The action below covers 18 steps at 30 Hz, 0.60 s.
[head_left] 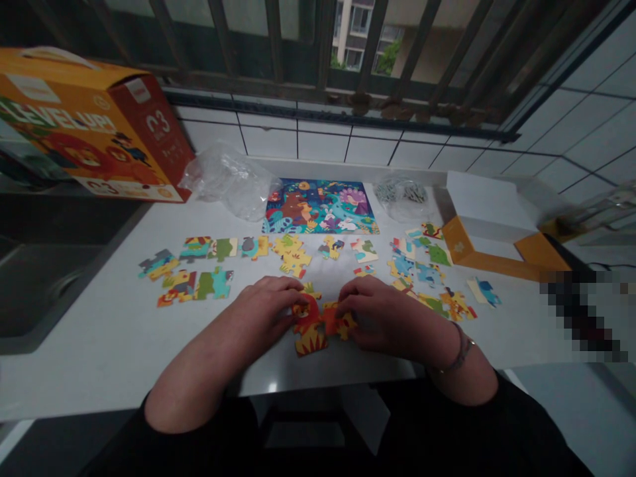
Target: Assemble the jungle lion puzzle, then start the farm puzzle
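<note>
- Both hands rest on the white bench (114, 344) near its front edge. Left hand (265, 311) presses flat on the lion piece (309, 326); right hand (385, 315) pinches the orange piece (338, 321) that touches it.
- For a good join, I think the tabs should line up first, then press down softly.
- Loose pieces (199, 268) lie just behind; the picture sheet (320, 207) and plastic bag (233, 180) lie farther back.
- Open room is on the left, toward the sink (34, 291); on the right an open box (489, 232) stands near.
</note>
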{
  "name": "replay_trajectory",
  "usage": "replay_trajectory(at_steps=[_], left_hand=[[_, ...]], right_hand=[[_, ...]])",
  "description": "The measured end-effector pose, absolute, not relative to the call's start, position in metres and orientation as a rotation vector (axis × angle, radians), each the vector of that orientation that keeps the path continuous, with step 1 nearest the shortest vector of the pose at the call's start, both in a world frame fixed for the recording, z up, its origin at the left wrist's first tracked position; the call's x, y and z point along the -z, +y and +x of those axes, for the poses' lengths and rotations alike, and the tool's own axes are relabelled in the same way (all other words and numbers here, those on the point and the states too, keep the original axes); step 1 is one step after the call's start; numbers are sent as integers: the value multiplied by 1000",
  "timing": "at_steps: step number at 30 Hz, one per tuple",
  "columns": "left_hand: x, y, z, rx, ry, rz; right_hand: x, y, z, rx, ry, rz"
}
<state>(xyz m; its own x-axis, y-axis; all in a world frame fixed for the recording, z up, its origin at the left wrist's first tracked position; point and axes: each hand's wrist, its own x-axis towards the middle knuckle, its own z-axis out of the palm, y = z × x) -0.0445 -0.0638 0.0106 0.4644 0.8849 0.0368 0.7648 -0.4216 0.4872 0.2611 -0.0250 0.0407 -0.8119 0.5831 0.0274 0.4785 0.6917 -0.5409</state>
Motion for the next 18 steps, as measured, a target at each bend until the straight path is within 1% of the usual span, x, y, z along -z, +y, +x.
replay_trajectory(at_steps=[6, 11, 18], left_hand=[[-15, -65, -42, -368, 1402, 2317], [-13, -64, -43, -364, 1376, 2341], [-17, -65, -41, -366, 1392, 2338]], right_hand=[[-31, -30, 254, -834, -2673, -1006], [-38, -28, 257, -886, -2511, -1191], [-39, -28, 246, -1367, -2237, -1342]])
